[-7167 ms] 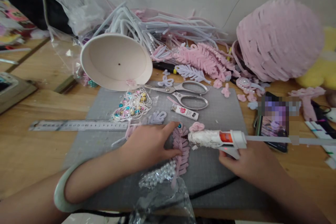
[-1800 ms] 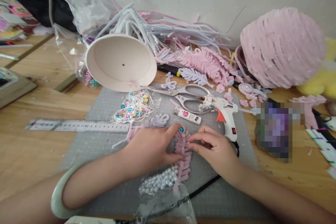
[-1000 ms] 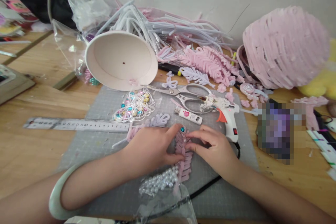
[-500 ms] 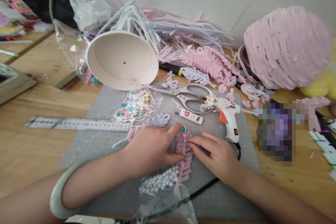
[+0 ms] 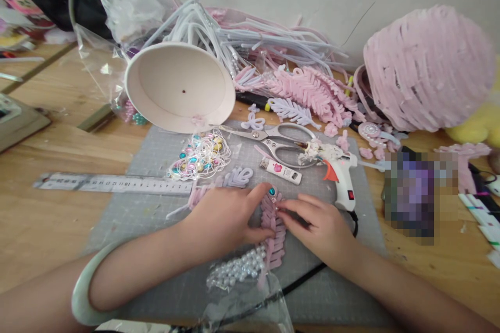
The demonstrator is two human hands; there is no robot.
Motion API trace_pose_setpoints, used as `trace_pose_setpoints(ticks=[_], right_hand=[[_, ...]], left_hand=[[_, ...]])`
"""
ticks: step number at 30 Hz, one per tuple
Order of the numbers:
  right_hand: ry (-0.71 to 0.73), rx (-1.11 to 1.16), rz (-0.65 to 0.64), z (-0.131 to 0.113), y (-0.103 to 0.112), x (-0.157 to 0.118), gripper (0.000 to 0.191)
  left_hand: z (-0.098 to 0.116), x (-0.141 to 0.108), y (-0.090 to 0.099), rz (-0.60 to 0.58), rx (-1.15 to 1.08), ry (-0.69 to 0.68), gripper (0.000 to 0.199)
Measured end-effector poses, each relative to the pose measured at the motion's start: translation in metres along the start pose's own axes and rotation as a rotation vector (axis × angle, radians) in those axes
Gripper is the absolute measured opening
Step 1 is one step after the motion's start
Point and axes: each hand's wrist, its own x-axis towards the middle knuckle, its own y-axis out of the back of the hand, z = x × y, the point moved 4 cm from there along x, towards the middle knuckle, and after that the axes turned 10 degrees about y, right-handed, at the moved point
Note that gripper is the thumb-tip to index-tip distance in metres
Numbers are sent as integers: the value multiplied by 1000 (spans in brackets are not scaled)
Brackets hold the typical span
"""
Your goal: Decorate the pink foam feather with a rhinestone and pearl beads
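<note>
A pink pipe-cleaner leaf (image 5: 278, 244) lies on the grey cutting mat (image 5: 164, 276), with a round teal gem (image 5: 272, 191) at its top and a tiny pale bead below that. My left hand (image 5: 219, 218) grips the leaf's left side between thumb and forefinger. From the right, my right hand (image 5: 318, 221) pinches its fingertips together at the leaf's upper stem, just under the gem; what is between them is too small to name. Beside the leaf's lower left sits a bag of white pearl beads (image 5: 236, 268). A lilac-and-pink pipe-cleaner leaf (image 5: 238, 177) shows behind my left hand.
Scissors (image 5: 269, 141), a lighter (image 5: 280, 170) and a glue gun (image 5: 344, 177) with black cord lie beyond my hands. A steel ruler (image 5: 117, 183), stringed gems (image 5: 201, 156) and a white bowl (image 5: 177, 86) are leftward. A pink wrapped form (image 5: 427, 70) stands back right.
My right fingertips have shifted very slightly left, closer against the leaf's stem. The left hand keeps its hold, and the view has moved a little.
</note>
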Motion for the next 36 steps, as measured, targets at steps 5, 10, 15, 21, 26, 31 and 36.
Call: trace_pose_setpoints(ticks=[5, 10, 15, 21, 26, 31, 36], right_hand=[[-10, -1, -11, 0, -1, 0, 17], [-37, -22, -46, 1, -2, 4, 16], [-62, -23, -70, 1, -4, 5, 15], [-59, -2, -72, 2, -5, 4, 18], [-45, -28, -73, 2, -6, 4, 20], [-2, -5, -12, 1, -3, 3, 24], [-27, 74, 67, 1, 2, 1, 18]], left_hand=[[0, 0, 0, 13, 1, -3, 59], [0, 0, -1, -35, -8, 22, 59], [1, 0, 1, -63, -3, 37, 59], [1, 0, 2, -60, -5, 35, 58], [1, 0, 1, -62, -2, 25, 58], [0, -1, 0, -32, -5, 22, 57], [0, -1, 1, -46, -11, 19, 57]])
